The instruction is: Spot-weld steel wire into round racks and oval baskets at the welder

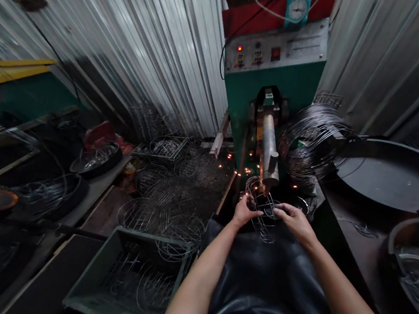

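Observation:
A small frame of thin bent wire [266, 228] is held under the metal arm [269, 139] of a green machine [238, 93]. My left hand [245, 212] grips the frame's left side, fingers closed on it. On the right side, my right hand [294, 221] pinches the wire between thumb and fingers. The arm's copper-coloured tip [266, 190] is at the wire between my hands; whether it touches cannot be made out. Orange sparks [247, 171] fly around the tip, mostly to the left.
A green crate [86, 280] with wire rings stands at lower left, more wire pieces [174, 183] behind it. Coiled wire [315, 136] hangs right of the machine. Large round pans [391, 202] stand at the right. A dark apron [266, 302] covers my lap.

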